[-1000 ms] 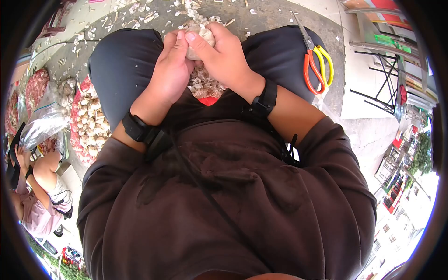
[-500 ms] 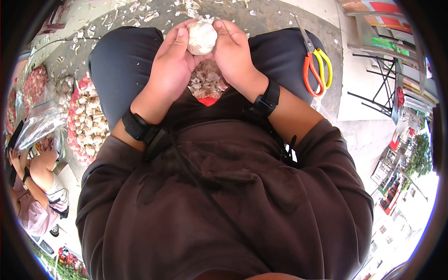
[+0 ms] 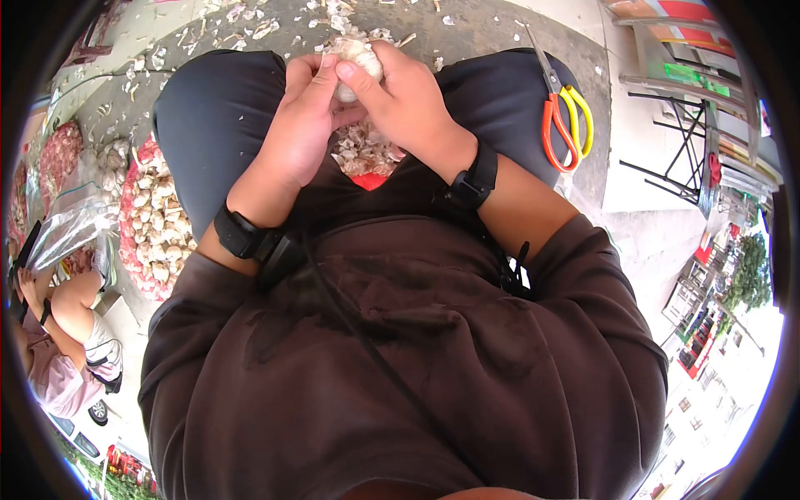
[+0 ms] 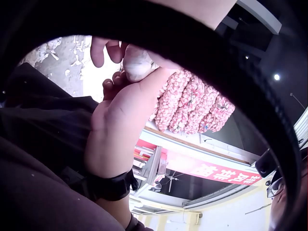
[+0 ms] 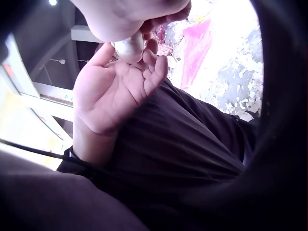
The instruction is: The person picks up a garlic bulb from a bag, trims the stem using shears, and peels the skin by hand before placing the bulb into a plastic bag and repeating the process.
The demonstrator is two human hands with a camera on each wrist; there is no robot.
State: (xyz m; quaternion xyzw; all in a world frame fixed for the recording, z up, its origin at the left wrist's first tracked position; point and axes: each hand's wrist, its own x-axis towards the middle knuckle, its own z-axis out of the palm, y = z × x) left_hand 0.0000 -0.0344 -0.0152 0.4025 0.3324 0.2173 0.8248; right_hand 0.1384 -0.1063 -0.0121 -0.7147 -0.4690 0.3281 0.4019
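Observation:
Between both hands a whitish garlic bulb (image 3: 362,58) is held above the lap. My left hand (image 3: 307,125) pinches its left side, thumb at the bulb; in the right wrist view this hand (image 5: 113,91) shows its palm, the other fingers loosely curled. From the right, my right hand (image 3: 412,100) grips the bulb, its thumb across the front and fingers behind. The left wrist view shows the bulb (image 4: 138,63) beside the right hand (image 4: 118,108). Loose papery skins (image 3: 367,148) lie below the hands, between the thighs.
Scissors (image 3: 560,121) with red and yellow handles rest on the right thigh. A red net sack of garlic (image 3: 158,221) stands at the left, near a seated person (image 3: 71,333). Skins litter the ground (image 3: 283,25). A folding rack (image 3: 687,150) is at the right.
Over the last second the bulb was turned pale side up between spread hands, then tipped away again. The right thumb has moved back across it, and the hands are closer together.

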